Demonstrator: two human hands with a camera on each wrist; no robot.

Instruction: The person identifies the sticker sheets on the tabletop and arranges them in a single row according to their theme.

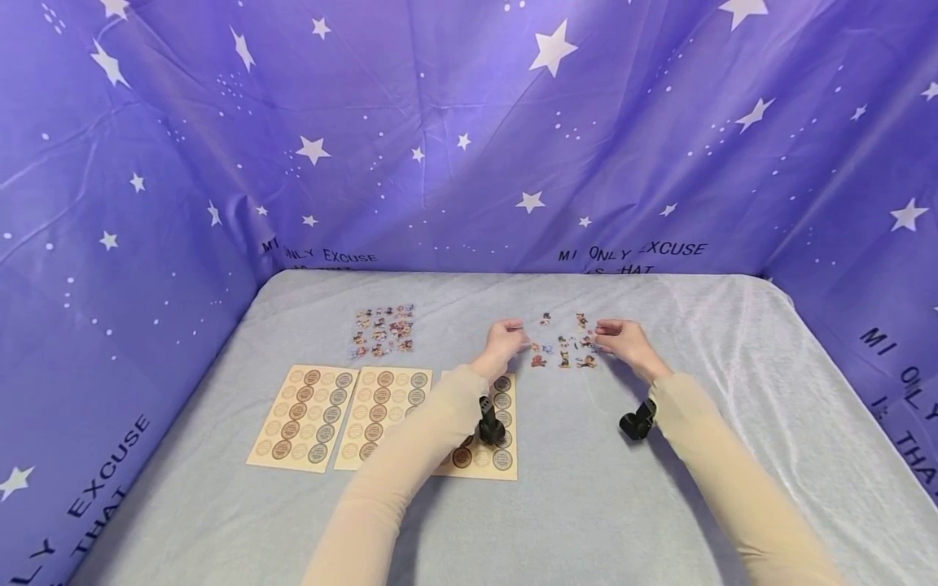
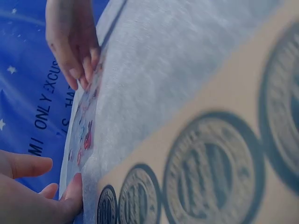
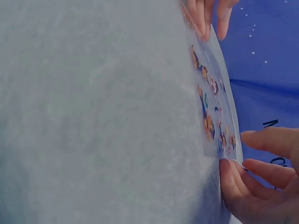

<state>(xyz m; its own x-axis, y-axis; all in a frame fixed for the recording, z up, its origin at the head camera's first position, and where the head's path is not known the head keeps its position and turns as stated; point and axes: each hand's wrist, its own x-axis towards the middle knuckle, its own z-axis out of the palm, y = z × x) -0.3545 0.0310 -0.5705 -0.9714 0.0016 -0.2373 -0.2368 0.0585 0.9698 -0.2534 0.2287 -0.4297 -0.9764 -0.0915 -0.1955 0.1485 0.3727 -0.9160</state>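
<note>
A clear sticker sheet (image 1: 564, 359) printed with small colourful cartoon figures lies flat on the cloth, towards the back right. My left hand (image 1: 504, 340) is at its left edge; the left wrist view shows these fingers (image 2: 37, 165) parted, with one fingertip down by the edge. At the opposite edge is my right hand (image 1: 623, 342). Its lower fingertips touch the cloth beside the sheet in the right wrist view, and another finger (image 3: 268, 140) stands apart above them. Neither hand visibly pinches the sheet.
Another clear sheet of cartoon stickers (image 1: 383, 331) lies back left. Nearer stand three cream sheets with round brown and grey prints: left (image 1: 300, 419), middle (image 1: 383, 419) and right (image 1: 513, 468), the last partly under my left forearm. Purple star-printed cloth (image 1: 469, 203) encloses the table.
</note>
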